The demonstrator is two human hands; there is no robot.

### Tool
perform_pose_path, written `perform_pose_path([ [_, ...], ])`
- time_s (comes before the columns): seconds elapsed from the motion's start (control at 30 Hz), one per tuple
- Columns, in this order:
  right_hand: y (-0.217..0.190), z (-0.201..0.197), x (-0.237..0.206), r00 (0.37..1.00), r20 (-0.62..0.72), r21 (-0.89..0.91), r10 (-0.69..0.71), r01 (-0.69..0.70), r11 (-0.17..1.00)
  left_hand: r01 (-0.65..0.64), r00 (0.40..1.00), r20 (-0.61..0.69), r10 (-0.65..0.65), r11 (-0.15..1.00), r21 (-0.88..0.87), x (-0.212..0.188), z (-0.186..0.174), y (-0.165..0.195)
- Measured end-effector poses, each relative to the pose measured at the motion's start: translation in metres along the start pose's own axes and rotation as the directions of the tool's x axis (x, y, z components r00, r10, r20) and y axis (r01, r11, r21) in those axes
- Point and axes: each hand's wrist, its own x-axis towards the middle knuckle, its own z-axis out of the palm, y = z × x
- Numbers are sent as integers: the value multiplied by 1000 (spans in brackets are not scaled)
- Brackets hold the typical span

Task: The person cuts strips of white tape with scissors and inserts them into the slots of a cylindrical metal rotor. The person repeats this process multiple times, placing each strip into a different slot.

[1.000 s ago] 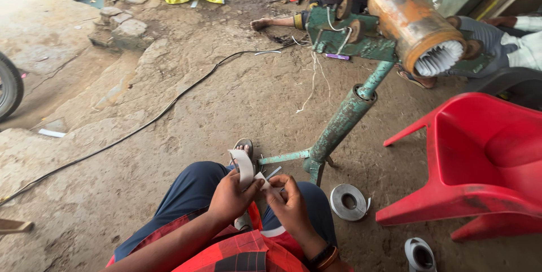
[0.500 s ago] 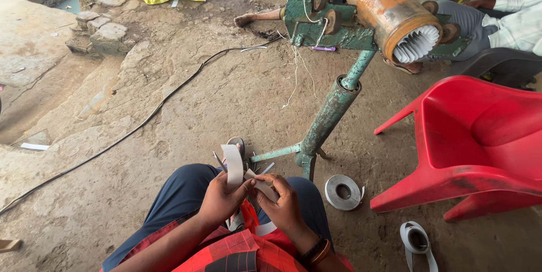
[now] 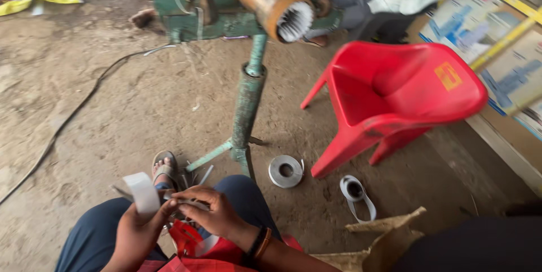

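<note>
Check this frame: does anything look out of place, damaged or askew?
The red plastic chair leans tilted instead of standing square. A tape roll and a loose white loop lie on the dirt floor. The left hand holds a white strip.

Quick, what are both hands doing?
Left hand: closed around a white strip.
Right hand: fingers curled, pinching the strip's lower end.
</note>
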Motion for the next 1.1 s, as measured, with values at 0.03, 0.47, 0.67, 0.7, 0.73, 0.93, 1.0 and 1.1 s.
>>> perform_pose_path([
  [0.03,0,0,-1,999,16,44,28,-28,999,0,1000,7,0,999,-33,0,0,-2],
  [0.47,-18,-6,0,994,24,86,108,-109,990,118,993,8,-118,989,-89,1,0,5],
  [0.67,-29,-13,6,989,51,-96,139,-134,986,83,996,41,-77,981,-175,2,0,8],
  [0.7,-30,-14,5,990,44,-125,132,-125,984,73,997,48,-66,984,-164,2,0,9],
  [0.73,-32,-16,6,992,37,-156,120,-113,981,63,997,59,-54,983,-175,3,-1,10],
  [0.93,-46,-19,10,956,38,-220,292,-277,935,45,995,93,-33,991,-126,5,-4,11],
  [1.0,-50,-20,11,987,51,-320,154,-130,938,42,993,117,-25,988,-151,6,-4,10],
  [1.1,-53,-22,9,989,43,-362,143,-118,925,55,991,131,-34,986,-156,7,-4,12],
])
